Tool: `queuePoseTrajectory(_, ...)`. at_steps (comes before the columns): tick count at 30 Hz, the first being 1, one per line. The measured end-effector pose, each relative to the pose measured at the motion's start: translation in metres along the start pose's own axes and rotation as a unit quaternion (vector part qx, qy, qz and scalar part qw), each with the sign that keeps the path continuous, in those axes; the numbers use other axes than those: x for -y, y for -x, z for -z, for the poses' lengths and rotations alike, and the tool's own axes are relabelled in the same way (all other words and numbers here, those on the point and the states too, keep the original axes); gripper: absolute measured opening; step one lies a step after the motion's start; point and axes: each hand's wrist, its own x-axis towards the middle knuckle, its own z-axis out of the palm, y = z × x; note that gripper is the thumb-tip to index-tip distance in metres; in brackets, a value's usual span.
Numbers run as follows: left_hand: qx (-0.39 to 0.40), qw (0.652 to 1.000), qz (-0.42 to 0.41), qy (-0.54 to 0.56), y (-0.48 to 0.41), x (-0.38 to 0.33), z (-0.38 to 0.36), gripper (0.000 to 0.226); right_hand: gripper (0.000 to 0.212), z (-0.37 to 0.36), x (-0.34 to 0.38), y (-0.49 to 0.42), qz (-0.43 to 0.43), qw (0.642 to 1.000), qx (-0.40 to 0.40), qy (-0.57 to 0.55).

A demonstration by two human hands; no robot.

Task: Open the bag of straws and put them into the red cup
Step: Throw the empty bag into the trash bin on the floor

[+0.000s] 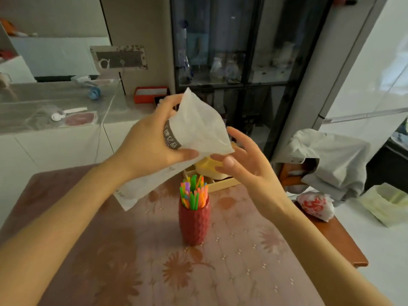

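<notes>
A red textured cup (193, 224) stands upright in the middle of the table, with several bright coloured straws (194, 192) sticking out of its top. Above and behind it my left hand (152, 140) grips a white translucent plastic bag (198, 127) with a grey printed band, fingers curled round its middle. The bag's lower end hangs down to the left near the table. My right hand (242, 160) hovers just right of the bag with fingers spread and relaxed, its fingertips close to the bag's edge and holding nothing.
The table (154, 272) has a pink flowered cover. Behind the cup sit a wooden tray (223, 184) and a yellow object (207, 167). A red-and-white bag (315, 205) lies at the table's right edge. A grey garment (331, 160) drapes over a chair; a glass cabinet (231, 62) stands behind.
</notes>
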Motion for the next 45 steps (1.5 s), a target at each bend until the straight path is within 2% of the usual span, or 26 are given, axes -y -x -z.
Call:
queuePoseTrajectory(4, 0.087, 0.992, -0.073, -0.063, -0.014, -0.07, -0.042, 0.097, 0.053, 0.032, 0.022, 0.041, 0.053, 0.986, -0.154, 0.024)
queuePoseTrajectory(8, 0.164, 0.98, -0.091, 0.072, -0.014, -0.132, -0.101, 0.091, 0.024, 0.095, 0.031, 0.105, 0.076, 0.954, -0.287, 0.037)
queuePoseTrajectory(12, 0.253, 0.945, -0.104, 0.18, -0.005, -0.197, -0.175, 0.064, 0.018, 0.171, 0.039, 0.187, 0.091, 0.917, -0.373, 0.11)
queuePoseTrajectory(15, 0.25, 0.945, -0.113, 0.179, 0.015, -0.235, -0.242, 0.048, 0.022, 0.227, 0.033, 0.256, 0.066, 0.886, -0.423, 0.178)
queuePoseTrajectory(19, 0.225, 0.952, -0.088, 0.186, 0.061, -0.248, -0.334, 0.034, 0.027, 0.288, 0.004, 0.334, -0.016, 0.851, -0.448, 0.273)
queuePoseTrajectory(22, 0.249, 0.952, -0.035, 0.174, 0.105, -0.233, -0.402, 0.021, 0.015, 0.33, -0.028, 0.382, -0.066, 0.804, -0.493, 0.326)
queuePoseTrajectory(24, 0.298, 0.944, 0.016, 0.144, 0.139, -0.217, -0.454, 0.017, 0.019, 0.359, -0.056, 0.412, -0.113, 0.764, -0.521, 0.363)
queuePoseTrajectory(26, 0.361, 0.925, 0.046, 0.105, 0.169, -0.196, -0.503, 0.016, 0.021, 0.38, -0.09, 0.436, -0.155, 0.737, -0.531, 0.388)
queuePoseTrajectory(31, 0.505, 0.859, 0.078, 0.028, 0.219, -0.151, -0.613, 0.023, 0.02, 0.399, -0.186, 0.474, -0.246, 0.706, -0.511, 0.424)
queuePoseTrajectory(35, 0.61, 0.787, 0.091, -0.009, 0.267, -0.117, -0.712, 0.027, 0.02, 0.418, -0.268, 0.502, -0.278, 0.692, -0.499, 0.441)
queuePoseTrajectory(38, 0.667, 0.738, 0.096, -0.023, 0.304, -0.095, -0.778, 0.03, 0.02, 0.436, -0.325, 0.522, -0.293, 0.695, -0.485, 0.443)
queuePoseTrajectory(40, 0.674, 0.732, 0.093, -0.03, 0.325, -0.082, -0.817, 0.028, 0.019, 0.446, -0.357, 0.536, -0.296, 0.697, -0.48, 0.442)
queuePoseTrajectory(42, 0.667, 0.741, 0.076, -0.037, 0.343, -0.07, -0.854, 0.026, 0.017, 0.456, -0.383, 0.548, -0.289, 0.705, -0.479, 0.436)
queuePoseTrajectory(45, 0.656, 0.752, 0.012, -0.069, 0.369, -0.055, -0.902, 0.034, 0.017, 0.47, -0.418, 0.564, -0.278, 0.717, -0.473, 0.429)
